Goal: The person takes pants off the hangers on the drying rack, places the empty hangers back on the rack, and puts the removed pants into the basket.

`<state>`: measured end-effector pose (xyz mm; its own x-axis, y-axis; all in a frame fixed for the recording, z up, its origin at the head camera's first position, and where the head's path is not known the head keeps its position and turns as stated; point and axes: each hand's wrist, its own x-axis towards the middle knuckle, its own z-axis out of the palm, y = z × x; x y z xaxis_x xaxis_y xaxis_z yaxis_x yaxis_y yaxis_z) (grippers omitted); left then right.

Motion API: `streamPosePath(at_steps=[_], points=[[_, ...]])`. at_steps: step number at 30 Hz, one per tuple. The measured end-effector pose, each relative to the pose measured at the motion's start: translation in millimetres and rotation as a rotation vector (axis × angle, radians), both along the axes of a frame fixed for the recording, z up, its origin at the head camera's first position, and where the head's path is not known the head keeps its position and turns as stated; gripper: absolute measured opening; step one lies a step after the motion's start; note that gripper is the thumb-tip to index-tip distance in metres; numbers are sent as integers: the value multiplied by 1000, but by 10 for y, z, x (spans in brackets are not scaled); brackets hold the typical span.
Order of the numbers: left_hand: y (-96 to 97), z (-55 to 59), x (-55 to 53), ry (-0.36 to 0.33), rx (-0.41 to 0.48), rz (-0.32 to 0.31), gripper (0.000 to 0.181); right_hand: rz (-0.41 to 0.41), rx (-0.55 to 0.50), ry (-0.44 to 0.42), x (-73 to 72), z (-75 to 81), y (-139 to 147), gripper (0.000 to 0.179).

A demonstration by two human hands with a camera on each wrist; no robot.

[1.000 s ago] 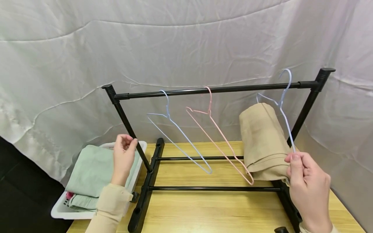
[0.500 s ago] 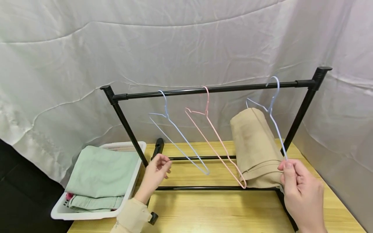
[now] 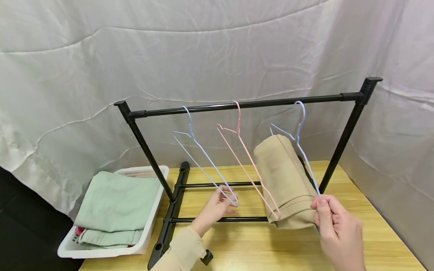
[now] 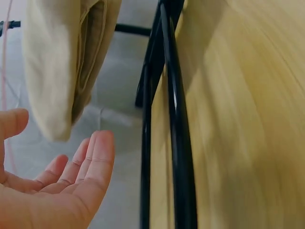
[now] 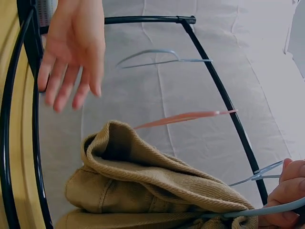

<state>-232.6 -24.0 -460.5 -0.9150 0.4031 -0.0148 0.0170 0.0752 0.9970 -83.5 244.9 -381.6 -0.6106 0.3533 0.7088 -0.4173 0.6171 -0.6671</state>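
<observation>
Khaki trousers, folded, hang over a light blue wire hanger whose hook sits at the rack's top bar. My right hand pinches this hanger's near corner between thumb and fingers, as the right wrist view also shows with the hanger's arm. With fingers spread, my left hand reaches behind the near corner of another blue hanger, holding nothing. In the left wrist view the left hand's palm faces up, just below the trousers.
A black metal rack stands on a wooden table. A pink hanger hangs between the two blue ones. At left, a white basket holds folded pale green clothing. Behind everything hangs a grey-white curtain.
My right hand has brought the hanger with the trousers left and down, its hook dropping to the bar. My left hand has moved right from beside the rack's left post toward the hangers.
</observation>
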Motion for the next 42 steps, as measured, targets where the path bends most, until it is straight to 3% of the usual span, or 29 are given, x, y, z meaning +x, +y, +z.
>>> streamPosePath(at_steps=[5,12,17,29,34,38,42], points=[[229,-51,-53,-103,120,-7,49,37,44,17,13,-58,-40,26],[500,-76,-118,-250,258,35,67,85,34,32,19,-174,-123,29],[654,-122,-173,-318,305,66,74,71,37,-30,55,-200,-179,29],[791,-234,-264,-386,492,83,61,118,37,-45,64,-298,-261,30],[825,-291,-286,-414,531,38,55,126,24,-52,56,-342,-289,31],[887,-324,-313,-422,618,-10,51,130,17,-54,55,-361,-310,31],[932,-340,-345,-421,671,11,54,136,11,-62,56,-353,-322,31]])
